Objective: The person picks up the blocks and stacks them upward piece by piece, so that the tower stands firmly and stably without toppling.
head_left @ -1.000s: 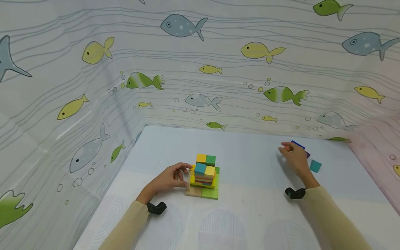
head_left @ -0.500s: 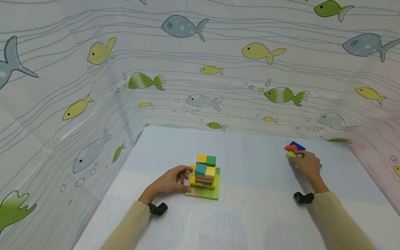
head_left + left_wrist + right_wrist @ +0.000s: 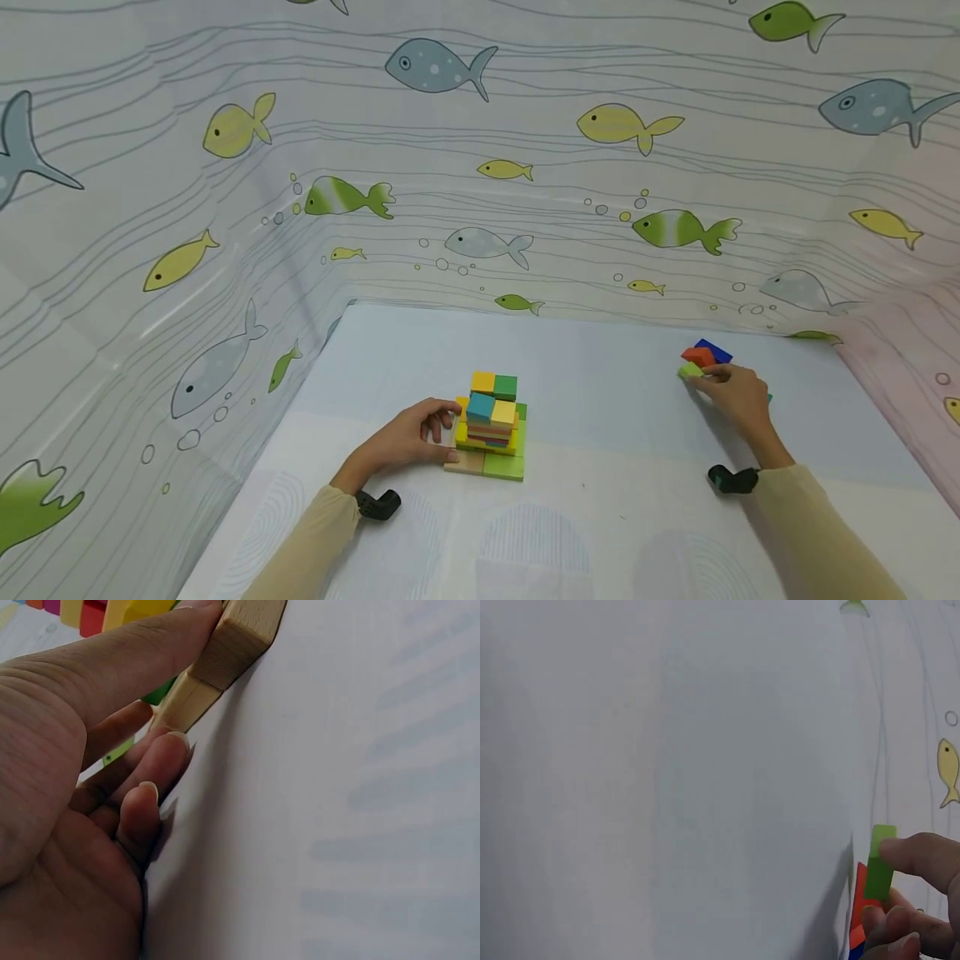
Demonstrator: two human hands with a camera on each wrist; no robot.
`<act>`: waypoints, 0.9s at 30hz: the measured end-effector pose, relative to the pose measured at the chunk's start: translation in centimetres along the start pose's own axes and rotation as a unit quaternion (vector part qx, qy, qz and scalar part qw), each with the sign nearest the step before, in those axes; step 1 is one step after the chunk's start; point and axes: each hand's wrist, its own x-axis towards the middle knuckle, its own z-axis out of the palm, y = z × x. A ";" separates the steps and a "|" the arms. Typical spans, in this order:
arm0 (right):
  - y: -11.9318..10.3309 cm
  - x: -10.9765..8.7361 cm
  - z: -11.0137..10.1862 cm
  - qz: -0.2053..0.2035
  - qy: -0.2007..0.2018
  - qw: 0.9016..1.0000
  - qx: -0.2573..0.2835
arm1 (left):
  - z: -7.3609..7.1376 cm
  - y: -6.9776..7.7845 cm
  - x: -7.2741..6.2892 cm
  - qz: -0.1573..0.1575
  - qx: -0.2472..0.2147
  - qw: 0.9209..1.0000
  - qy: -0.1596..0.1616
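Note:
A stepped stack of coloured wooden blocks (image 3: 491, 411) stands on a base of flat tan and light green pieces (image 3: 503, 467) on the table. Against its left side rests my left hand (image 3: 401, 435). In the left wrist view the thumb (image 3: 161, 641) touches a plain wooden block (image 3: 244, 634), while other fingers bend loosely beside the base. Over at the right, my right hand (image 3: 738, 406) pinches a light green block (image 3: 691, 370) between thumb and fingers. Close behind that block lie a red block (image 3: 698, 356) and a blue block (image 3: 713, 349).
A teal block's edge (image 3: 769, 398) peeks out behind the right hand; the rest of it is covered. White fabric printed with fish (image 3: 480, 242) rises along the back and both sides of the pale table (image 3: 585, 400).
The right hand has shifted right and towards me, and now holds the light green block, which has moved slightly left. The left thumb has come onto the base; the stack has stayed put.

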 end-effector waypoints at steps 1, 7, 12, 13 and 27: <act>-0.1 -0.2 0.0 -0.003 -0.002 1.000 0.006 | 0.0 0.0 0.0 0.000 -0.002 1.000 0.000; -2.1 -1.6 0.1 -0.027 -0.005 0.999 0.045 | 0.0 0.0 0.1 0.001 -0.002 1.000 0.001; -4.2 -3.0 0.3 -0.081 -0.001 0.995 0.062 | 0.1 0.0 0.0 -0.004 0.005 1.000 -0.002; -4.7 -3.2 0.4 -0.091 -0.003 0.994 0.064 | 0.1 0.1 0.0 -0.004 0.006 1.000 -0.002; -12.0 -7.8 2.2 -0.170 -0.043 0.981 0.082 | 0.2 -0.3 0.0 0.016 0.002 1.000 0.004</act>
